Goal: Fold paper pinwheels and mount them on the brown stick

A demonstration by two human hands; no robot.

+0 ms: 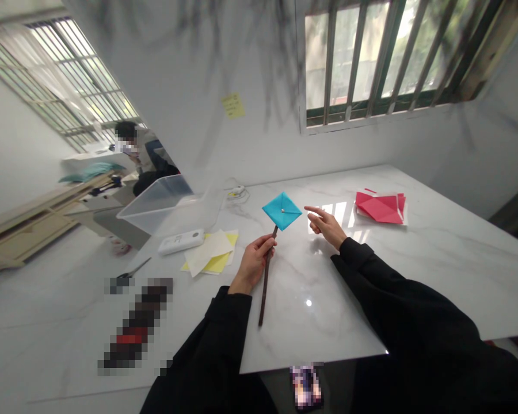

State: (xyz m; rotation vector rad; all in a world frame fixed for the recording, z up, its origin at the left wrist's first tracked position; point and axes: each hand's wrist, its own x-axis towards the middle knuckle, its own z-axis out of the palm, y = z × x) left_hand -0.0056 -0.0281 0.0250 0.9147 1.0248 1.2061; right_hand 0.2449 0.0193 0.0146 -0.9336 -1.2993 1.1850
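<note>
Head view: Scissors (127, 276) lie at left on a pale marbled surface (311, 333), with a white oblong device (181, 242) and loose cream and yellow sheets (218, 263) just beyond them. A left hand (252, 263) has its fingers clamped on a slim dark-brown stick (265, 290), gripping close below its head; the shaft's long axis slants from the near end, at lower left, up and away to the right. At the far end sits a bright blue folded-paper diamond (280, 218), its creased flaps meeting at a small pale dot near the center. To its right, a right hand (327, 227) holds nothing, index finger extended and the others curled, its tip just beside the diamond's right-hand corner with a narrow gap showing. The left hand is nearer the stick; the diamond lies directly left of the right index fingertip. Folded red paper (382, 208) rests farther right, well apart from both hands.
</note>
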